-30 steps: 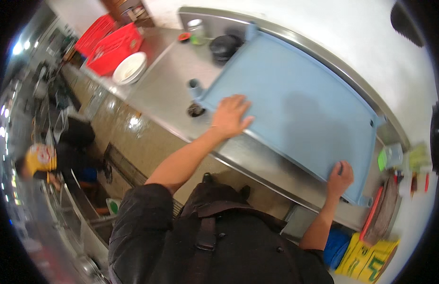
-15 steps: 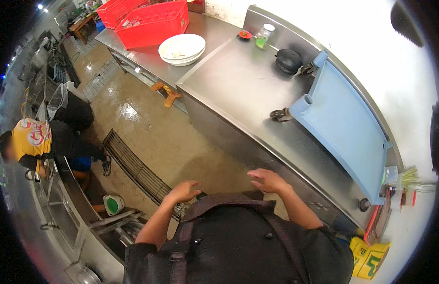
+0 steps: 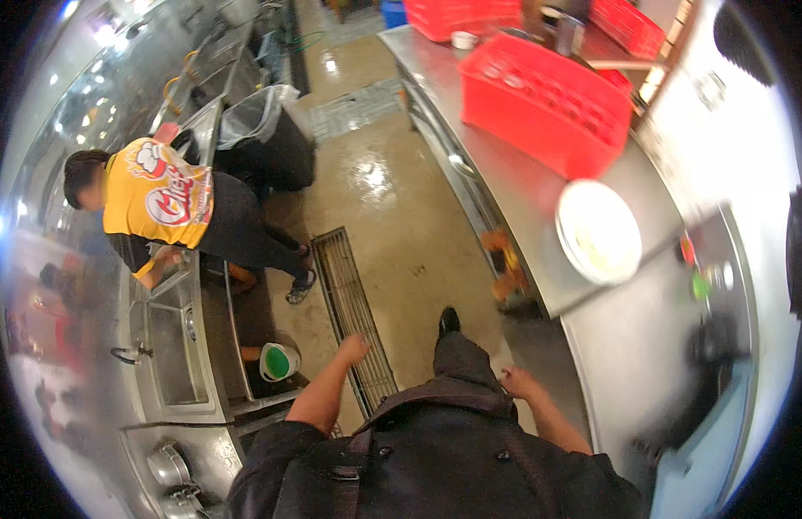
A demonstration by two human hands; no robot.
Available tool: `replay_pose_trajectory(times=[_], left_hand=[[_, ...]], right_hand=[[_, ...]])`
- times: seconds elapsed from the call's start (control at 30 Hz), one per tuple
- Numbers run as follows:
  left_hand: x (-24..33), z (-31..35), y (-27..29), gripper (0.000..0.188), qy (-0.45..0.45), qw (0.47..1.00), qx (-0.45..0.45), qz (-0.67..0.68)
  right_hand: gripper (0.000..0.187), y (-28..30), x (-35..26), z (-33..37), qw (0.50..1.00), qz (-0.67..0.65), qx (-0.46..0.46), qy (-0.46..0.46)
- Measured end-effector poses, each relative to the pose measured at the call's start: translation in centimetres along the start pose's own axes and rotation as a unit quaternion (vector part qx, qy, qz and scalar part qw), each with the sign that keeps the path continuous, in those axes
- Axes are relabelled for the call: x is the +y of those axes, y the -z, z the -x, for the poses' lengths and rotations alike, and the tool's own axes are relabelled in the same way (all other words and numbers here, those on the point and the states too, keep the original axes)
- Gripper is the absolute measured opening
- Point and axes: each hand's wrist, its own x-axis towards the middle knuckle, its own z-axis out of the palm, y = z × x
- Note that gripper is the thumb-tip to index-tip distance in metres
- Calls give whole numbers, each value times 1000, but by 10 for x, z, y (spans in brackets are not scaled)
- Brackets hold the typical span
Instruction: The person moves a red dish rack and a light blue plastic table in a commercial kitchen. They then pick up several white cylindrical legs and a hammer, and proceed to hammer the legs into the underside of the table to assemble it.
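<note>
My left hand [image 3: 355,348] hangs over the floor grate [image 3: 356,316], its fingers curled in and nothing seen in them. At my right side, my right hand [image 3: 522,382] is loosely closed near the front of the steel counter, also with nothing seen in it. Neither hand touches anything. A stack of white plates [image 3: 601,227] with food scraps on top sits ahead to the right on a steel table [image 3: 539,259]. Behind the plates stands a red crate [image 3: 539,104] holding clear glasses.
A person in a yellow shirt [image 3: 172,195] leans over the sinks [image 3: 178,346] on the left. Nearby are a lined black bin [image 3: 267,143] and a white bucket with green inside [image 3: 278,363]. A light-blue cart [image 3: 699,454] lies on the right counter. The floor [image 3: 409,285] looks wet.
My view has turned left and moved forward, with one foot now stepping ahead. Both hands have gone from spread fingers to curled ones. Plates and crates now appear farther right.
</note>
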Motion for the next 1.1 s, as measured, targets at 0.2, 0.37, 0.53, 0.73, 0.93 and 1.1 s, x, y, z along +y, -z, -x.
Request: replay_pose_trajectory(times=[0.2, 0.37, 0.53, 0.73, 0.93, 1.1], left_hand=[[-203, 121, 67, 46, -9, 953, -253, -168], [-193, 62, 120, 45, 416, 872, -112, 231], [-151, -149, 182, 45, 337, 894, -159, 249], [-90, -490, 443, 45, 88, 992, -94, -13], [-34, -741, 731, 44, -32, 957, 200, 210], [-34, -889, 824, 45, -52, 949, 223, 217]], right_hand=[[50, 211, -251, -198, 969, -69, 1, 236], [49, 335, -441, -353, 940, -234, -130, 209], [41, 394, -547, -513, 940, -71, 40, 332], [48, 482, -585, -622, 962, 95, -118, 226], [47, 593, -678, -775, 984, -124, -46, 117], [47, 696, -841, -937, 934, -270, -82, 222]])
